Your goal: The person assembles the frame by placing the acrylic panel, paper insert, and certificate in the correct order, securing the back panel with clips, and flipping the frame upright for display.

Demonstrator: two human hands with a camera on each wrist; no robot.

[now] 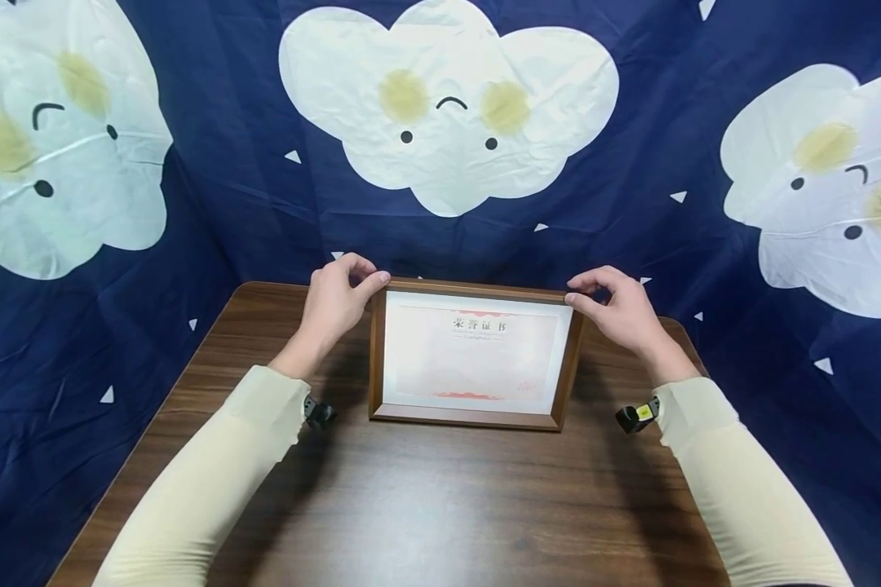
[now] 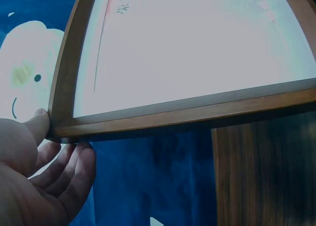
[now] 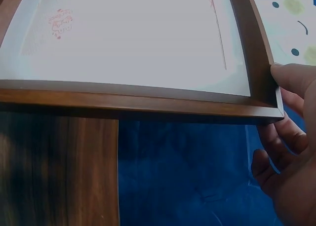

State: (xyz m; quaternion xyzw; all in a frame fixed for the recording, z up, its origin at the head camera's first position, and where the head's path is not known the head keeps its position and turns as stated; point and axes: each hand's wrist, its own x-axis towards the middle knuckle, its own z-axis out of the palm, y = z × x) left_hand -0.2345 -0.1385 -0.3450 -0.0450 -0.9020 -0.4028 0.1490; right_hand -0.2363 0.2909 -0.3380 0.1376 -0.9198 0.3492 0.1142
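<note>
A brown wooden picture frame (image 1: 466, 417) with a white mat stands up facing me, roughly mid-table. Behind its front lies a certificate (image 1: 477, 359) with dark Chinese characters and red trim. At the frame's upper left corner, my left hand (image 1: 334, 306) pinches the wood; the left wrist view shows the thumb at the edge and the other fingers curled by the corner. My right hand (image 1: 620, 314) holds the upper right corner likewise, thumb on the edge and fingers behind in the right wrist view. Whether the bottom edge bears on the table is hard to tell.
The dark wood-grain table (image 1: 411, 505) has rounded far corners. Close behind and at both sides hangs a navy cloth (image 1: 242, 220) printed with white clouds (image 1: 448, 57) and small triangles. A small black camera sits at each wrist.
</note>
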